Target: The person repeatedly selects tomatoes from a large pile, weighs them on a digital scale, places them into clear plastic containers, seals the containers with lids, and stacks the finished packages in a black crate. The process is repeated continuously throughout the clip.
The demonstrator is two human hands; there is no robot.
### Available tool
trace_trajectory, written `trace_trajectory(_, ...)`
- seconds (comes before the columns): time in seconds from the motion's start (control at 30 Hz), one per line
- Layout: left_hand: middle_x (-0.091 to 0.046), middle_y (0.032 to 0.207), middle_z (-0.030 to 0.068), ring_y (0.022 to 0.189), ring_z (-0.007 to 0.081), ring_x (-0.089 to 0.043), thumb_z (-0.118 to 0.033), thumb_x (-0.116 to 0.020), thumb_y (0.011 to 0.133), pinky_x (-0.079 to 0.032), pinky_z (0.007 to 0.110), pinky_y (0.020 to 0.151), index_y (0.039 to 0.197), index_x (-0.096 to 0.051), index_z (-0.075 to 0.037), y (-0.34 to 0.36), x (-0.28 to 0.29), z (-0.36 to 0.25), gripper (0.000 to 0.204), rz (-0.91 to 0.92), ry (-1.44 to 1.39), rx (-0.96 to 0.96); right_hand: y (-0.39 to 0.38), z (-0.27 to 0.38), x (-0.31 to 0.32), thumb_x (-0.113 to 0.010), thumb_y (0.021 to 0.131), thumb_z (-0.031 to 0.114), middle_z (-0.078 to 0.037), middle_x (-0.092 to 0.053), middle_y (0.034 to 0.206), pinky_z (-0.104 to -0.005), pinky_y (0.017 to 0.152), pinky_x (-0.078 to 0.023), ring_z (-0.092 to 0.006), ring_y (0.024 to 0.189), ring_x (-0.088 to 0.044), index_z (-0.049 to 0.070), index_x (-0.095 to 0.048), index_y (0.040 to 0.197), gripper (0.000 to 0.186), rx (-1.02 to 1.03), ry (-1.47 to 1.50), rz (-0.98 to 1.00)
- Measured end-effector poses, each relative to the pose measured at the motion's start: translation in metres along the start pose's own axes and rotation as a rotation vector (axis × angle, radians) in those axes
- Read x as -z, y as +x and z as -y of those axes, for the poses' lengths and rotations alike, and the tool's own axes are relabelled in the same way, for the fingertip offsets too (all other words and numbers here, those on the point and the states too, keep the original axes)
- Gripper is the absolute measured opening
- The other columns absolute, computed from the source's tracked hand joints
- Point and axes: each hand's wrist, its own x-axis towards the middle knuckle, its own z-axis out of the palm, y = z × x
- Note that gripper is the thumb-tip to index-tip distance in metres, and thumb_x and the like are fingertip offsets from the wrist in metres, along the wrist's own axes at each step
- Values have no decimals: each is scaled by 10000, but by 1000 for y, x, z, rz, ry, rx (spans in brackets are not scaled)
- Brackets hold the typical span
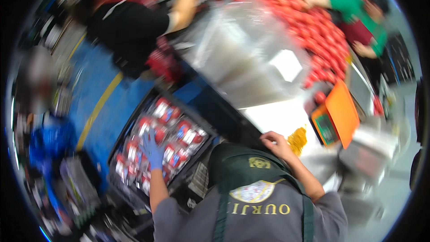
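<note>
My left hand [153, 150], in a blue glove, lies with fingers spread over the clear bags of red round fruit [165, 110] on the left. These bags, with blue and white labels, fill a black crate [134, 111]. The picture is slightly blurred, so how firmly the hand touches the bags is hard to tell. My right hand [277, 145] is bare, at the near edge of the white table [268, 115]. Its fingers are curled in, and no object shows in them. A patch of yellow material [297, 141] lies just right of that hand.
A stack of clear plastic bags [242, 49] covers much of the table. Beyond it lies a large heap of red fruit [309, 31]. An orange and black device [342, 112] stands at right. A person in black [130, 31] and one in green [358, 13] work nearby.
</note>
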Motion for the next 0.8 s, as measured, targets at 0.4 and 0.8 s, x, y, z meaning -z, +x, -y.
trace_trajectory(0.4, -436, 1386, 207, 1234, 386, -457, -150, -723, 753, -375, 472, 1028, 1378, -457, -193, 5, -3, 54, 681, 86, 225, -60, -61, -108, 52, -617, 833, 127, -89, -642, 781, -312, 656, -500, -183, 695, -620, 25, -643, 934, 146, -118, -18, -382)
trace_trajectory(0.8, -390, 1361, 248, 1224, 416, -426, -78, -632, 758, -390, 444, 1000, 1409, -406, -139, -28, -26, -528, 693, 207, -539, -1092, -81, -149, 71, -613, 839, 100, -102, -609, 798, -317, 621, -476, -213, 652, -583, 27, -616, 931, 118, 25, 141, -443)
